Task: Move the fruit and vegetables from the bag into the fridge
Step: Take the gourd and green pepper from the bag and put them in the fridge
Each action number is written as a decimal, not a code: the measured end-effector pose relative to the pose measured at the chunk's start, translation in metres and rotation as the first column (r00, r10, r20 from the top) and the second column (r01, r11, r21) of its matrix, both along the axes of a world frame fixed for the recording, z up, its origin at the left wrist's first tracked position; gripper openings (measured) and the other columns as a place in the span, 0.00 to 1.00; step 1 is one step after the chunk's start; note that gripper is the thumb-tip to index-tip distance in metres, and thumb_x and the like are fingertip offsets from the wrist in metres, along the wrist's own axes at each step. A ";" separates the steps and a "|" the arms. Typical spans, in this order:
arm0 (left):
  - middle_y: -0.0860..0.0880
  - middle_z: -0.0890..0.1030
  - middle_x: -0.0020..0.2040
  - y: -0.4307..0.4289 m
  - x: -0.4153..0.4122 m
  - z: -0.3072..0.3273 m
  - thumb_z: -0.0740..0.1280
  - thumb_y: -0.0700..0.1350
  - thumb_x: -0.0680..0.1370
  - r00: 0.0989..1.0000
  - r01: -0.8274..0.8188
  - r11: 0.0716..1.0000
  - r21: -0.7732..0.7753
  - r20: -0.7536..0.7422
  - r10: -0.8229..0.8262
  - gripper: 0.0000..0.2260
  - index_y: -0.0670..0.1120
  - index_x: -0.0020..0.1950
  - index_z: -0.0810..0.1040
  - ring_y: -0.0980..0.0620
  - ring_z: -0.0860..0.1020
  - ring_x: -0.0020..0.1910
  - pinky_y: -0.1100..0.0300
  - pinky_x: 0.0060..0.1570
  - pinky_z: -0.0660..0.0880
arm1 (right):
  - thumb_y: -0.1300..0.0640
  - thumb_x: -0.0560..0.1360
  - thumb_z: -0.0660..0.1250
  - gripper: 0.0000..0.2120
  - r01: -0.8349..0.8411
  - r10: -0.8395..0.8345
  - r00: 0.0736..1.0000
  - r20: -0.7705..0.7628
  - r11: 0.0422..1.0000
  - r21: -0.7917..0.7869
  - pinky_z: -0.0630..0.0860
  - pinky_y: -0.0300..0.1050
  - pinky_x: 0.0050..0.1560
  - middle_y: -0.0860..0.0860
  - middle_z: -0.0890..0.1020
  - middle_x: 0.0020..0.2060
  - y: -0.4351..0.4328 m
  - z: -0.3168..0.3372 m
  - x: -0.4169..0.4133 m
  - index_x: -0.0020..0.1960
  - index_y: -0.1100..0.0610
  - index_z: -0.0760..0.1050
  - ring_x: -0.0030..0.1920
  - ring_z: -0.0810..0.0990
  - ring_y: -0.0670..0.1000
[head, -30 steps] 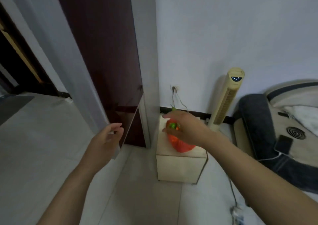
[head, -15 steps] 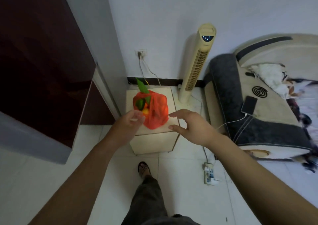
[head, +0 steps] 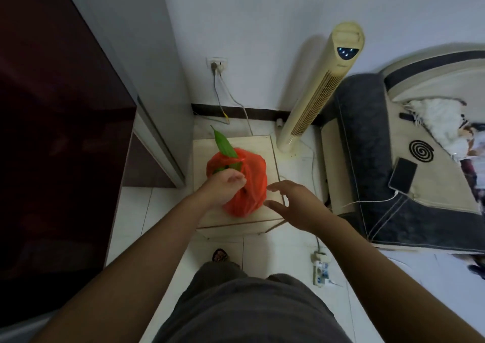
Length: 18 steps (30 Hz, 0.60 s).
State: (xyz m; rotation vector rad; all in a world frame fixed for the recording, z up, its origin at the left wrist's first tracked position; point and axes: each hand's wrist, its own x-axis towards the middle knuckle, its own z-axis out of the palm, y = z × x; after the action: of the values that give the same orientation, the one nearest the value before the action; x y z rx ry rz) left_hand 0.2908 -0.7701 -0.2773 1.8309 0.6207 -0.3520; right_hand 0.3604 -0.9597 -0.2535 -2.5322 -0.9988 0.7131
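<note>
Pale low cabinet, on white tiled floor: its top carried one orange plastic bag, which sat upright near the middle with a green leaf poking from its mouth.

- Left hand: lay on the bag's upper left, fingers curled on the plastic at the gathered neck.
- Right hand: fingers straight and spread, holding nothing, just beside the bag's right side; contact could not be told.
- Fridge: dark red door, left of the cabinet.
- Tower fan: cream, stood behind the cabinet's right corner.
- Wall socket: cables ran down from it.
- Power strip: lay on the floor.
- Phone: cable attached, lay on the couch at right.
</note>
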 end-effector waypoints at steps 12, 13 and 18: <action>0.49 0.76 0.59 0.041 0.020 -0.040 0.62 0.50 0.78 0.979 -0.045 0.994 0.096 -0.195 0.063 0.14 0.48 0.62 0.73 0.51 0.74 0.56 0.57 0.54 0.72 | 0.48 0.76 0.64 0.21 -0.081 0.073 0.988 -0.138 0.995 -0.054 0.72 0.48 0.60 0.52 0.74 0.63 0.069 -0.032 0.070 0.67 0.53 0.68 0.60 0.74 0.52; 0.49 0.76 0.59 0.041 0.023 -0.044 0.62 0.50 0.78 0.974 -0.073 0.993 0.088 -0.206 0.090 0.14 0.48 0.62 0.73 0.51 0.74 0.56 0.57 0.54 0.72 | 0.49 0.76 0.64 0.21 -0.094 0.085 0.985 -0.152 0.994 -0.055 0.72 0.48 0.60 0.52 0.75 0.63 0.074 -0.035 0.080 0.67 0.54 0.69 0.59 0.74 0.52; 0.49 0.77 0.59 0.025 0.046 -0.067 0.63 0.48 0.77 0.915 -0.305 0.952 0.038 -0.266 0.304 0.12 0.48 0.60 0.75 0.53 0.74 0.54 0.60 0.51 0.70 | 0.50 0.77 0.61 0.18 -0.277 0.258 0.944 -0.207 0.958 -0.070 0.73 0.46 0.56 0.54 0.76 0.59 0.095 -0.053 0.134 0.65 0.56 0.70 0.56 0.76 0.53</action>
State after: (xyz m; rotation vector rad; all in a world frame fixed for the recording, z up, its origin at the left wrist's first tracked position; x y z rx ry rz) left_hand 0.3373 -0.7451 -0.3440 1.6608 1.0797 -0.3938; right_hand 0.4946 -0.8644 -0.3065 -2.3712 -1.2789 1.0908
